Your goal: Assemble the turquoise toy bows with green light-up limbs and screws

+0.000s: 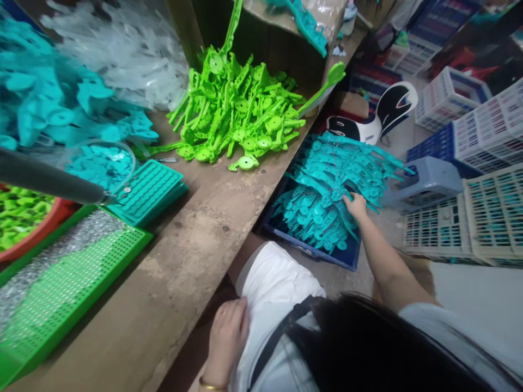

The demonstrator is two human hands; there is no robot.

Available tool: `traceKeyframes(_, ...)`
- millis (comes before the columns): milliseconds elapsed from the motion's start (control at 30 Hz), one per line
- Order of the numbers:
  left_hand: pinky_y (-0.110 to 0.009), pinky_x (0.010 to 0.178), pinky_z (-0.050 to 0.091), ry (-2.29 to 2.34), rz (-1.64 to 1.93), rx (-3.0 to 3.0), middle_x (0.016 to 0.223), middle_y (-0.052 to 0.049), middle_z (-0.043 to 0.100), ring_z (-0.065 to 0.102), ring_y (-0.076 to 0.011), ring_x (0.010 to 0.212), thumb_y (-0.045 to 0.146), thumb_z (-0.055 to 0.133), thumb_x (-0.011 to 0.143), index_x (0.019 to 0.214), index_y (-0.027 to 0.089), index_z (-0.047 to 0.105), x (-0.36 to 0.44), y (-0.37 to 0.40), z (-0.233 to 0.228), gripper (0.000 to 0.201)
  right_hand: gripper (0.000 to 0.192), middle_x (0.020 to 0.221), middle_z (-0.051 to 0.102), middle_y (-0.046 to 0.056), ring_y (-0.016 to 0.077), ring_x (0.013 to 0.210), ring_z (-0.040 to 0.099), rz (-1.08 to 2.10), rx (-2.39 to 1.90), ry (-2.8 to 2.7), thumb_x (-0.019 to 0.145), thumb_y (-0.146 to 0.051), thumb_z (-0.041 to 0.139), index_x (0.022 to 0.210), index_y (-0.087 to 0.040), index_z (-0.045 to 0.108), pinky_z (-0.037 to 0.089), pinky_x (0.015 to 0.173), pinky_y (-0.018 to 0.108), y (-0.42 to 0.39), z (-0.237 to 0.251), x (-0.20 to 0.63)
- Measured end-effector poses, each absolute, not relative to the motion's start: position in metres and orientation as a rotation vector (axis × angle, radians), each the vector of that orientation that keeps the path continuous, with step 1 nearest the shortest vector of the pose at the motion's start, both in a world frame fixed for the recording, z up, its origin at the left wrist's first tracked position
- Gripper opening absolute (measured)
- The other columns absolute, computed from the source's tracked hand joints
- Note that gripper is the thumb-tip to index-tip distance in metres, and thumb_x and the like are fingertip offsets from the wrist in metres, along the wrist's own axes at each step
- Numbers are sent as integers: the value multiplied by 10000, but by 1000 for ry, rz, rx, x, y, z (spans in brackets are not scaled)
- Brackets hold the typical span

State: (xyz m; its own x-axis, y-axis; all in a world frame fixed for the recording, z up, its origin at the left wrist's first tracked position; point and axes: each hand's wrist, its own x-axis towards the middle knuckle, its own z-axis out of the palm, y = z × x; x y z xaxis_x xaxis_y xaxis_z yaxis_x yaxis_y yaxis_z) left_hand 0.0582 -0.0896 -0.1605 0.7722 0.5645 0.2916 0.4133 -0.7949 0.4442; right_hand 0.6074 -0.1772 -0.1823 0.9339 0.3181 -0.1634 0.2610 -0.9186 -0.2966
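My right hand reaches down to a heap of teal plastic parts in a dark blue crate beside the bench. Its fingers are closed at a long, thin teal part on the heap's right side; the fingertips are partly hidden among the pieces. Close to my lap, at the bench's front edge, is my left hand, back upward. Its fingers bend down and are mostly hidden, and no object shows in it. On the wooden bench lies a pile of bright green plastic parts.
Farther left are teal parts, clear plastic pieces, a green perforated tray with small metal pieces, and an orange-red bowl. A grey bar crosses there. Plastic crates and a grey-blue stool stand at right.
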Motion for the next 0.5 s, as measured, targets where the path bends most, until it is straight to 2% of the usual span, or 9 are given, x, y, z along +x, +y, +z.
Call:
traceKeyframes(67, -364, 798, 532, 735, 593, 2604, 881, -60, 707, 659, -212, 810, 161, 486, 900, 1039, 199, 612, 61, -91, -162, 191, 370, 1232, 576, 85, 206, 1048, 598, 363, -2805, -328, 910, -362, 576, 1226, -172, 551, 524, 879, 428, -180, -184, 608)
traceKeyframes(267, -360, 811, 518, 701, 559, 2631, 889, -59, 702, 650, -203, 811, 157, 476, 909, 1038, 178, 601, 62, -94, -165, 181, 368, 1220, 582, 89, 205, 1037, 602, 597, -2640, -236, 915, -364, 567, 1224, -164, 551, 528, 869, 421, -187, -166, 616)
traceKeyframes(500, -366, 815, 515, 708, 554, 2672, 894, -66, 700, 647, -207, 818, 169, 478, 916, 1040, 164, 596, 55, -98, -167, 171, 376, 1228, 577, 93, 211, 1047, 599, 627, -2525, -209, 914, -367, 569, 1228, -160, 550, 525, 876, 424, -176, -158, 598)
